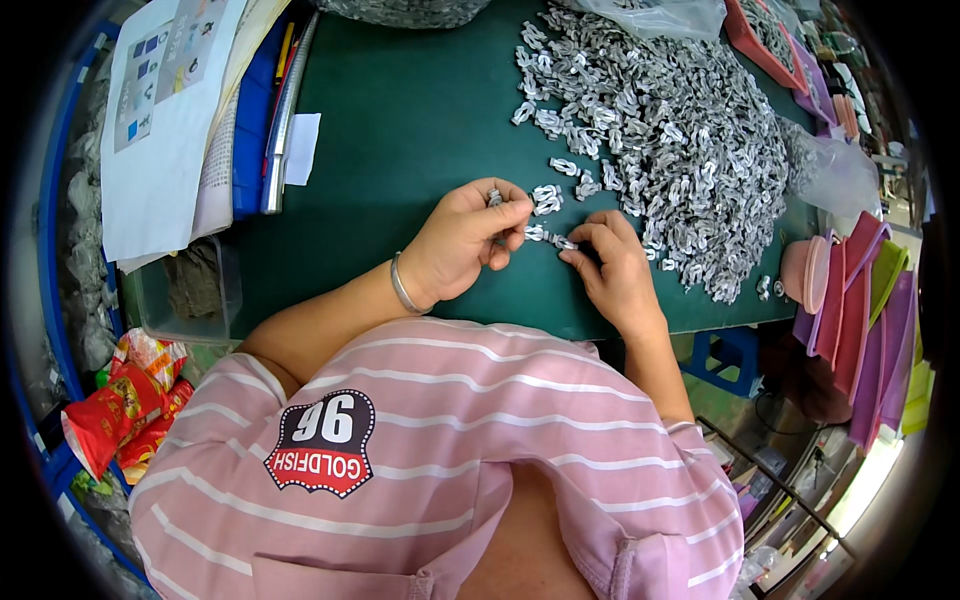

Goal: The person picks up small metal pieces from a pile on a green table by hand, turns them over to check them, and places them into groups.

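Observation:
My left hand, with a silver bangle at the wrist, is closed. A small grey metal part shows between its curled fingers. Another such part is by its thumb and fingertips; whether they grip it I cannot tell. Just to the right, my right hand pinches a small silver-grey metal piece between thumb and forefinger, low over the green tabletop. A few loose looped metal parts lie just beyond the hands. Past them spreads a large heap of similar parts.
A red tray of parts and clear plastic bags border the heap. At left are papers, a blue file holder and a clear plastic box. Pink and purple sheets hang at right, above a blue stool.

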Demonstrator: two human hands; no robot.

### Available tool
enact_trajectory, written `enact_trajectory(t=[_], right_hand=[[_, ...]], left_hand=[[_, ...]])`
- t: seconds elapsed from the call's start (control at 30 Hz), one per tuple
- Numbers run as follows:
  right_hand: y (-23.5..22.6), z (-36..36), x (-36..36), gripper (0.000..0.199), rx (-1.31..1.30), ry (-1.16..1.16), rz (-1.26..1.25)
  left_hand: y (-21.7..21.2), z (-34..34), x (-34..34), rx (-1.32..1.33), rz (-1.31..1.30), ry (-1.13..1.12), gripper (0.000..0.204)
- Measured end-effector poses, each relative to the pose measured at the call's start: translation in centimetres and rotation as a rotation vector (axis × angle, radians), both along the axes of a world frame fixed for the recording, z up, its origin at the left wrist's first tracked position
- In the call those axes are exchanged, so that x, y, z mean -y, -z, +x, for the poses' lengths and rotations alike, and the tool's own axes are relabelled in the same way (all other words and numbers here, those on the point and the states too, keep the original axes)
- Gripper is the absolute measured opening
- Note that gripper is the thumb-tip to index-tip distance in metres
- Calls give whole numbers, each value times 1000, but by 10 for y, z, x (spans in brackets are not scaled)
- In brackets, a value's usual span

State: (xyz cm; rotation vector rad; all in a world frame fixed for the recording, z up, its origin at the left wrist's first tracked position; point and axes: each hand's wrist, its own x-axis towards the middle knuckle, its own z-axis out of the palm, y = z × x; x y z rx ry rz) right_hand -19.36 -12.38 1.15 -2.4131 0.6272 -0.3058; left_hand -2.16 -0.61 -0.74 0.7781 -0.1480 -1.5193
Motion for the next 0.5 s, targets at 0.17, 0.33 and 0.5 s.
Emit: enact_trajectory(t=[0.17,0.33,0.5], right_hand=[[-1,2,-3,9,111,103,124],[1,9,-13,10,320,86,251],[-2,20,-25,19,562,93,355]], left_hand=[[0,-6,-1,248,22,14,13],[-10,-9,-1,516,11,49,23],[-10,-6,-2,656,27,115,23]])
